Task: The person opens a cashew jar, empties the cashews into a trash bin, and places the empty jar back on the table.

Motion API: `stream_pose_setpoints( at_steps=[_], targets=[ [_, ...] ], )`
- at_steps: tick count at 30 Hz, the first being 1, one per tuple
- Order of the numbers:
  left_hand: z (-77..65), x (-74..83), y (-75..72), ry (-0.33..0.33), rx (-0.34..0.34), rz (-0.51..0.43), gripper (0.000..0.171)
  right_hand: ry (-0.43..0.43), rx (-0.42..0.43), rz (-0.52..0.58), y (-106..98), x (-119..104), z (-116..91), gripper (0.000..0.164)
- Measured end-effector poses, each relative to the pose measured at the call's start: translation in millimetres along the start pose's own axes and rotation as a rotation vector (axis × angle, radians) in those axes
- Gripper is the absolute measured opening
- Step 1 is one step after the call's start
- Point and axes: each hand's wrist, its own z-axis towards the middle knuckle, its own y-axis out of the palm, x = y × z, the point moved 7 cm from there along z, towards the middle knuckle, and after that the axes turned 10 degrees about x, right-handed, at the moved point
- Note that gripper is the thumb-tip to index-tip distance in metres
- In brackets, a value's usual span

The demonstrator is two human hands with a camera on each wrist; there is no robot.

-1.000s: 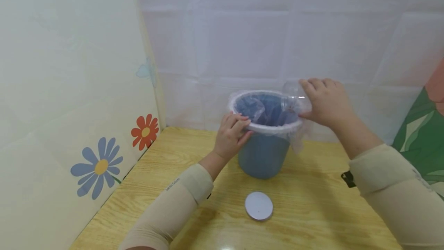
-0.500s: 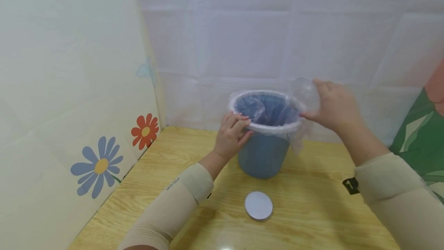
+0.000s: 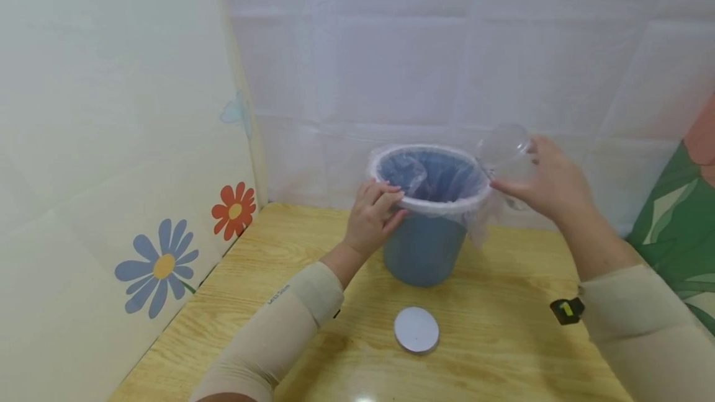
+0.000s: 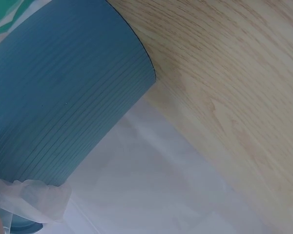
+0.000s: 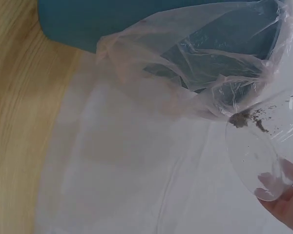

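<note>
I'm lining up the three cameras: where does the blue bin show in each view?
Head: blue bin at centre, left hand on its rim.
Left wrist: ribbed wall fills the upper left.
Right wrist: top edge, behind the clear liner.
Shared landmark: the wooden table.

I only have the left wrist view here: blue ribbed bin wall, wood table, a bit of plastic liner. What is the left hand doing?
Observer: In the head view the left hand grips the liner-covered rim of the blue bin.
Operator: And the right hand?
Observer: The right hand holds a clear plastic jar on its side just outside the bin's rim.
Operator: Anything in the jar?
Observer: The right wrist view shows only brown crumbs stuck to its inside wall.
Operator: Is there a lid anywhere?
Observer: A round white lid lies flat on the table, in front of the bin.
</note>
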Motion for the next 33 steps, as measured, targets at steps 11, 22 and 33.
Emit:
stream_pose_setpoints(
  at_steps=[11, 22, 33],
  targets=[
    [-0.2, 0.2, -0.3, 0.0, 0.001, 0.001, 0.03, 0.144, -0.028, 0.187, 3.8, 19.5, -28.4, 0.111],
    [-0.4, 0.9, -0.6, -0.003, -0.004, 0.003, 0.03, 0.157, -0.054, 0.354, 14.7, 31.8, -52.7, 0.099],
    [1.2, 2.3, -1.5, 0.009, -0.001, -0.003, 0.03, 0.1, -0.024, 0.509, 26.0, 32.4, -76.0, 0.082]
  ],
)
